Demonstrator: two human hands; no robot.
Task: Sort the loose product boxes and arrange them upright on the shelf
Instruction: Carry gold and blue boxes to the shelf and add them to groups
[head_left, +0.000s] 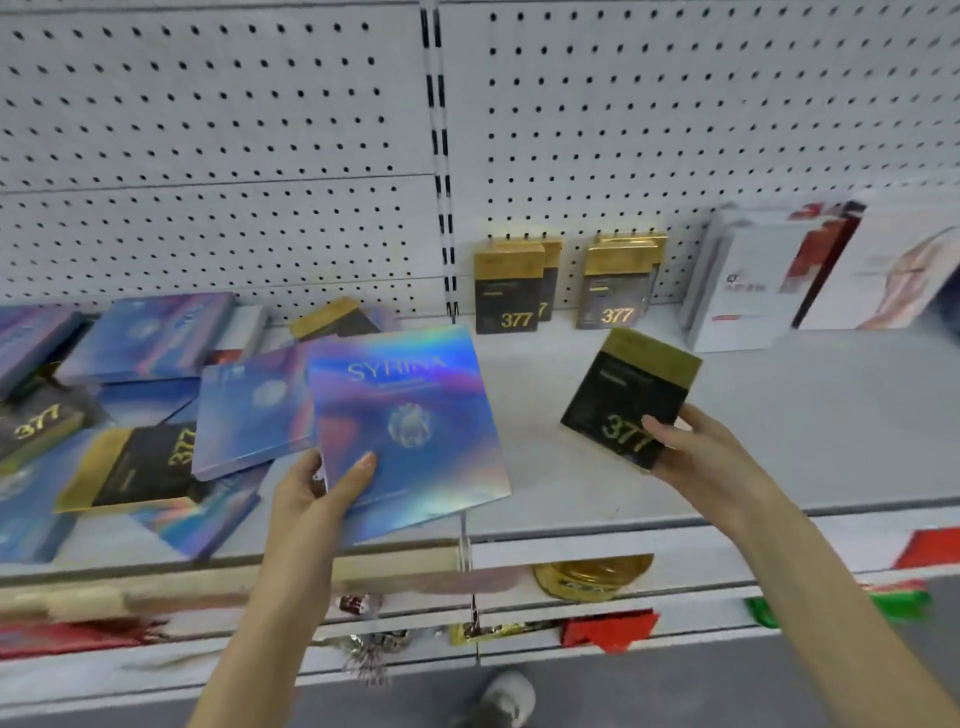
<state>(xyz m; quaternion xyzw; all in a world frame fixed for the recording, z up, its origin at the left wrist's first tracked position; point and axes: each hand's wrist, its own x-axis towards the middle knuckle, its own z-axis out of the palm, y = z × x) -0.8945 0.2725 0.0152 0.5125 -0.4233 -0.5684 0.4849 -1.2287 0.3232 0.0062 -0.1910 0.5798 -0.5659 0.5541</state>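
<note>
Pinching holographic SYRINA box (410, 426) by its lower corner with left hand (322, 488), thumb on front, over front edge of shelf (779, 415). Gripping black-gold 377 box (623, 395), tilted, in right hand (696, 452) above shelf, in front of upright 377 boxes (511, 293).

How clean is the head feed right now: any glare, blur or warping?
Head view: rainbow glare on the holographic SYRINA box in the left hand, title legible; the 377 box in the right hand reads clearly; the white boxes at far right are blurred; the wide lens bows the pegboard rows.
</note>
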